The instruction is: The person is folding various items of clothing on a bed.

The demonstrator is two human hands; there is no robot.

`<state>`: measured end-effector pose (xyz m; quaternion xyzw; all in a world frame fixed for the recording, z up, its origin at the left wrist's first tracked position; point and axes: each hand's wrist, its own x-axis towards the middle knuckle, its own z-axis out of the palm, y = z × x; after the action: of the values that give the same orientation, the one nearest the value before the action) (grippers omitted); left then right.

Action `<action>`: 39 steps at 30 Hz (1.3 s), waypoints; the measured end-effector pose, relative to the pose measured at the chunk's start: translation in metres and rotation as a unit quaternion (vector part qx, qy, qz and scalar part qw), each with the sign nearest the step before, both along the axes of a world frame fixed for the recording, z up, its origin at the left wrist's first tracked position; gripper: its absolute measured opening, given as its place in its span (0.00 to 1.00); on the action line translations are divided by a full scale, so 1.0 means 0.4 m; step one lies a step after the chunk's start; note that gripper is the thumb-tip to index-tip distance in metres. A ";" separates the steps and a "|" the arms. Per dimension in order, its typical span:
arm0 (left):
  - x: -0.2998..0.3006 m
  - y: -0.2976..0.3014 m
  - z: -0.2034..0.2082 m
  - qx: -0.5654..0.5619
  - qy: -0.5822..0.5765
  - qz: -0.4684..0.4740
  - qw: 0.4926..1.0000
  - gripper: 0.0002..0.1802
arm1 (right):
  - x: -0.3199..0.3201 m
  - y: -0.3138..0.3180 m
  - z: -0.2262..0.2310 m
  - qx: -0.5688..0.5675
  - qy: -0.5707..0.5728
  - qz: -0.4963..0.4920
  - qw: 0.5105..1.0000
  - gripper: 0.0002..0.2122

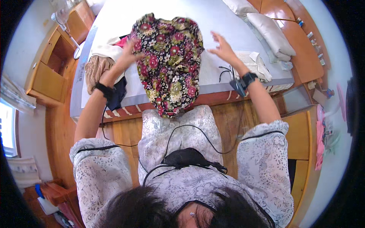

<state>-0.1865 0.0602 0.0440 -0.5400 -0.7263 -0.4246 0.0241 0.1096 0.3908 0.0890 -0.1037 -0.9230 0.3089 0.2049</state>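
A dark garment with red, green and white flowers (169, 64) lies spread on the bed, its narrow lower end hanging over the near edge toward my lap. My left hand (129, 57) hovers at its upper left side, fingers apart; whether the fingertips touch the cloth I cannot tell. Off the garment's right side my right hand (224, 49) is raised, its fingers spread and holding nothing. Both wrists wear black bands, and a dark device (238, 87) sits by the right one.
Beside my left forearm lie a brown knitted cloth (98, 70) and a dark blue cloth (118, 93). White folded clothing (253, 64) rests to the right, with pillows (270, 36) behind. A black cable (197, 127) loops across my lap. Wooden cabinets (49, 79) and a fan (61, 17) stand left.
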 end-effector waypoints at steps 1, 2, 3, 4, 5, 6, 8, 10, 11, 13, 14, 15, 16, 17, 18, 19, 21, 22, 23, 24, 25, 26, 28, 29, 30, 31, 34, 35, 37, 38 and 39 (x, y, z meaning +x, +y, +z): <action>0.042 -0.015 -0.057 -0.017 0.121 -0.010 0.992 0.33 | 0.029 0.005 -0.065 0.003 -0.028 0.010 1.000 0.34; 0.099 -0.018 -0.074 -0.123 0.017 -0.035 0.992 0.28 | 0.062 -0.003 -0.118 -0.050 -0.071 -0.002 0.996 0.30; 0.159 -0.028 -0.085 -0.227 -0.087 -0.058 0.968 0.23 | 0.090 -0.015 -0.168 -0.103 -0.112 -0.012 0.988 0.25; 0.195 -0.038 -0.134 -0.232 -0.127 -0.077 0.961 0.20 | 0.106 -0.020 -0.226 -0.150 -0.151 -0.013 0.977 0.24; 0.226 -0.047 -0.194 -0.236 -0.169 -0.094 0.952 0.18 | 0.114 -0.024 -0.277 -0.196 -0.191 -0.011 0.962 0.23; 0.266 -0.051 -0.223 -0.268 -0.148 -0.088 0.948 0.18 | 0.120 -0.041 -0.309 -0.198 -0.193 -0.011 0.961 0.23; 0.356 -0.070 -0.275 -0.288 -0.083 -0.028 0.954 0.23 | 0.107 -0.100 -0.362 -0.212 -0.248 -0.074 0.942 0.26; 0.435 -0.053 -0.263 -0.338 -0.054 0.063 0.937 0.36 | 0.104 -0.140 -0.404 -0.130 -0.208 -0.092 0.965 0.28; 0.456 -0.043 -0.261 -0.339 -0.054 0.063 0.937 0.36 | 0.098 -0.156 -0.420 -0.043 -0.166 -0.108 0.979 0.30; 0.480 -0.037 -0.255 -0.317 0.020 0.117 0.941 0.39 | 0.080 -0.168 -0.420 -0.025 -0.198 -0.133 0.971 0.30; 0.484 -0.036 -0.256 -0.318 0.038 0.116 0.940 0.37 | 0.068 -0.159 -0.431 -0.038 -0.197 -0.140 0.969 0.30; 0.487 -0.038 -0.264 -0.318 0.038 0.119 0.940 0.37 | 0.060 -0.158 -0.436 -0.051 -0.197 -0.147 0.968 0.30; 0.490 -0.041 -0.273 -0.322 0.060 0.128 0.936 0.35 | 0.056 -0.158 -0.432 -0.125 -0.189 -0.196 0.954 0.22; 0.491 -0.045 -0.280 -0.326 0.081 0.138 0.932 0.33 | 0.050 -0.147 -0.440 -0.125 -0.188 -0.193 0.955 0.22; 0.497 -0.039 -0.278 -0.311 0.075 0.128 0.939 0.32 | 0.060 -0.106 -0.469 -0.206 -0.173 -0.211 0.940 0.18; 0.499 -0.051 -0.284 -0.311 0.075 0.131 0.938 0.32 | 0.057 -0.100 -0.465 -0.284 -0.159 -0.216 0.921 0.13; 0.497 -0.071 -0.294 -0.294 0.054 0.133 0.945 0.31 | 0.080 -0.091 -0.466 -0.305 -0.115 -0.230 0.917 0.09; 0.490 -0.078 -0.294 -0.292 0.055 0.132 0.946 0.31 | 0.098 -0.079 -0.467 -0.313 -0.091 -0.248 0.912 0.08; 0.482 -0.083 -0.292 -0.305 0.021 0.132 0.943 0.28 | 0.113 -0.071 -0.470 -0.321 -0.068 -0.267 0.906 0.07; 0.481 -0.091 -0.285 -0.319 -0.015 0.137 0.938 0.26 | 0.129 -0.092 -0.421 -0.330 -0.066 -0.298 0.893 0.08; 0.484 -0.092 -0.279 -0.316 -0.015 0.139 0.938 0.26 | 0.139 -0.092 -0.424 -0.328 -0.065 -0.296 0.895 0.08; 0.490 -0.090 -0.275 -0.271 0.015 0.163 0.948 0.25 | 0.153 -0.086 -0.426 -0.315 -0.024 -0.315 0.895 0.09; 0.509 -0.075 -0.247 -0.182 0.089 0.194 0.960 0.22 | 0.180 -0.107 -0.393 -0.350 0.020 -0.331 0.876 0.09; 0.512 -0.057 -0.248 -0.180 0.089 0.196 0.960 0.22 | 0.190 -0.119 -0.377 -0.348 0.021 -0.330 0.877 0.09; 0.512 -0.034 -0.257 -0.193 0.095 0.192 0.958 0.21 | 0.205 -0.126 -0.358 -0.439 0.002 -0.304 0.846 0.09; 0.514 -0.001 -0.264 -0.205 0.103 0.177 0.957 0.20 | 0.238 -0.118 -0.346 -0.525 -0.012 -0.282 0.803 0.08; 0.481 0.023 -0.316 -0.229 0.077 0.190 0.952 0.13 | 0.256 -0.150 -0.335 -0.620 -0.001 -0.253 0.743 0.06; 0.465 0.021 -0.334 -0.263 0.022 0.190 0.945 0.10 | 0.262 -0.176 -0.296 -0.672 0.014 -0.235 0.702 0.05; 0.450 0.014 -0.325 -0.185 -0.090 0.202 0.957 0.06 | 0.299 -0.131 -0.331 -0.670 0.019 -0.244 0.701 0.04; 0.430 0.012 -0.323 -0.145 -0.112 0.190 0.965 0.07 | 0.318 -0.091 -0.367 -0.609 0.002 -0.271 0.746 0.04; 0.402 0.002 -0.332 -0.106 -0.134 0.182 0.968 0.07 | 0.334 -0.067 -0.384 -0.545 -0.020 -0.293 0.785 0.04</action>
<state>-0.0256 0.0610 -0.0887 -0.3365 -0.8497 -0.4024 -0.0538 0.2430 0.3638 -0.0648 -0.4699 -0.5300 0.6834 0.1767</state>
